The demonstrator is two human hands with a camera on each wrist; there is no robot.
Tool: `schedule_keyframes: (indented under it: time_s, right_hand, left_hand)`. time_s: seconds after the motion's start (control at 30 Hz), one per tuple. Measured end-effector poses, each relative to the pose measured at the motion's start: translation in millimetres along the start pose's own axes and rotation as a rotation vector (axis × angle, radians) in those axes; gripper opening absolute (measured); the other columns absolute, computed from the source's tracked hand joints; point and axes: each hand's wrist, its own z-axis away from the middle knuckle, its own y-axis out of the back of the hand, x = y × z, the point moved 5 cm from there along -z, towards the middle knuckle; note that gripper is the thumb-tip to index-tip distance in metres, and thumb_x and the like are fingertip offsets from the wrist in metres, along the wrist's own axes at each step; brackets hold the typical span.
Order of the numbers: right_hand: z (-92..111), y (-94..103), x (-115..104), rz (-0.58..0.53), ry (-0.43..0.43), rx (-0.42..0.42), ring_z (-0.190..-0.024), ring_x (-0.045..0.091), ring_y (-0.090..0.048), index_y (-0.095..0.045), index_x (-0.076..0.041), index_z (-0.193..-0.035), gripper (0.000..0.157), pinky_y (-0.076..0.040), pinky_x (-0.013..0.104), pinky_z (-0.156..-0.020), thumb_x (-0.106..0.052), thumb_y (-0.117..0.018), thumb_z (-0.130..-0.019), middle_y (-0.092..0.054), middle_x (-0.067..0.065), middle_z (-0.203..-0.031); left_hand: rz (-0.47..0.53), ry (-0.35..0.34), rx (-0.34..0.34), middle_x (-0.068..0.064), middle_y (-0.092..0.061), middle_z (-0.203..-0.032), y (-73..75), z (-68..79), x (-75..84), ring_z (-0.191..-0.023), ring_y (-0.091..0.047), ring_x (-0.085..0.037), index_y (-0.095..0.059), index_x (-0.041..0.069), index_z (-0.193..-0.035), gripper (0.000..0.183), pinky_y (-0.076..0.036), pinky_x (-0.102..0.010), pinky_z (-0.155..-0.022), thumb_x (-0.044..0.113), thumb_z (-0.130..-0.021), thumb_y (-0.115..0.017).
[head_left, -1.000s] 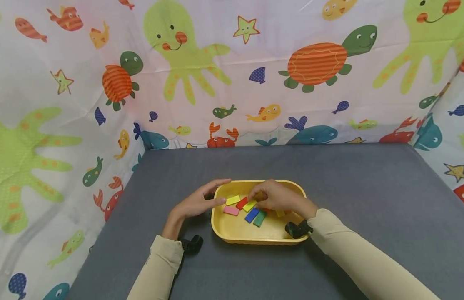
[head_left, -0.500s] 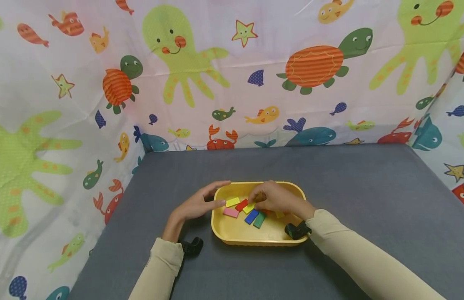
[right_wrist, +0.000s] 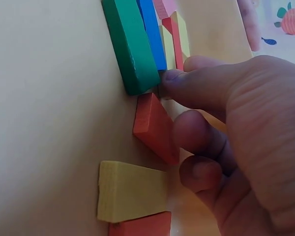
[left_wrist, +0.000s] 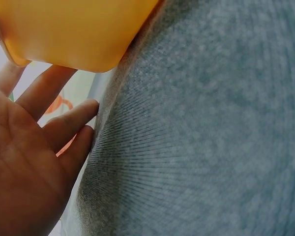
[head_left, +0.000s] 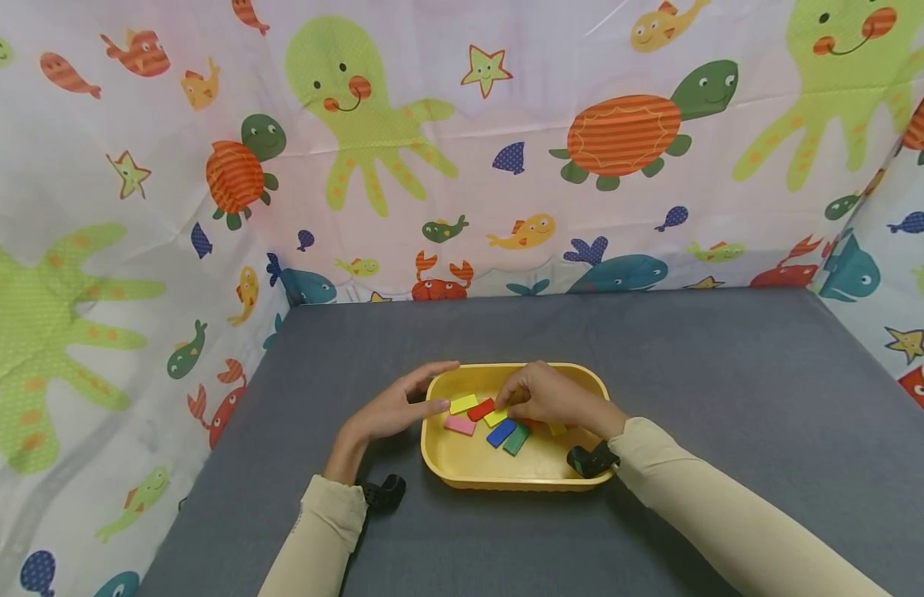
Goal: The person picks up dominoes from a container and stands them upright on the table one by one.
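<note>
A yellow plastic tub [head_left: 522, 471] holds several small coloured wooden blocks. My left hand [head_left: 391, 406] rests at the tub's left end, thumb at the rim and the other fingers spread along the outside; the left wrist view shows them fairly straight. Inside the tub, my right hand [head_left: 547, 394] pinches the near end of a yellow block [head_left: 495, 419] between thumb and index finger; the fingertips partly hide it. Beside that block lie a red block [head_left: 481, 410], a blue block [head_left: 501, 433] and a green block [head_left: 517, 439]. The right hand's other fingers curl above an orange-red block [right_wrist: 155, 130].
Toward the tub's left end lie another yellow block [head_left: 464, 404] and a pink block [head_left: 459, 424]. Under my right palm sits one more yellow block [right_wrist: 132, 191]. The tub stands on a grey cloth-covered table [head_left: 656, 348], with a sea-animal curtain [head_left: 507, 191] behind.
The red, yellow and blue blocks by my right fingertips have turned and shifted slightly. Both hands keep nearly the same place, and the whole head view has tilted a little.
</note>
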Motion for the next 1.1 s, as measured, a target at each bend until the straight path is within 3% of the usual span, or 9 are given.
schedule_keyframes:
  time_s: [0.3,0.53,0.8,1.1]
  right_hand:
    - [0.8,-3.0,1.1,0.007,0.039,-0.041,-0.088,0.011,-0.063,-0.081,-0.014,-0.109,0.023,-0.058,0.029,-0.089,-0.003,-0.076,-0.089,-0.077,-0.003,-0.104]
    - [-0.1,-5.5,-2.8,0.103,0.081,-0.069,-0.085,0.012,-0.058,-0.080,-0.013,-0.112,0.024,-0.053,0.026,-0.084,-0.004,-0.074,-0.091,-0.074,-0.002,-0.102]
    - [0.4,-7.0,-7.9,0.201,0.064,-0.078,-0.085,0.012,-0.057,-0.080,-0.016,-0.113,0.024,-0.053,0.026,-0.082,-0.008,-0.075,-0.091,-0.070,-0.004,-0.102]
    - [2.7,-7.8,-9.0,0.219,0.096,-0.087,-0.082,0.012,-0.055,-0.079,-0.017,-0.116,0.027,-0.051,0.022,-0.076,-0.011,-0.078,-0.090,-0.066,-0.003,-0.095]
  left_hand:
    - [-0.006,0.013,0.010,0.004,-0.051,-0.151,-0.5,-0.4,-2.1,-0.129,-0.054,-0.024,-0.045,0.039,-0.151,0.060,-0.046,-0.053,-0.111,0.026,-0.097,-0.068]
    - [-0.002,0.016,0.007,0.004,-0.051,-0.152,-1.1,0.9,-0.3,-0.130,-0.054,-0.025,-0.044,0.040,-0.151,0.060,-0.045,-0.053,-0.112,0.028,-0.097,-0.068]
    - [-0.003,0.017,0.011,0.004,-0.050,-0.152,-1.9,0.2,0.2,-0.130,-0.054,-0.025,-0.044,0.042,-0.150,0.060,-0.045,-0.054,-0.112,0.029,-0.097,-0.068]
    - [0.005,0.003,0.011,0.005,-0.050,-0.152,-2.0,1.2,1.0,-0.132,-0.054,-0.025,-0.043,0.041,-0.151,0.061,-0.045,-0.053,-0.112,0.028,-0.097,-0.068]
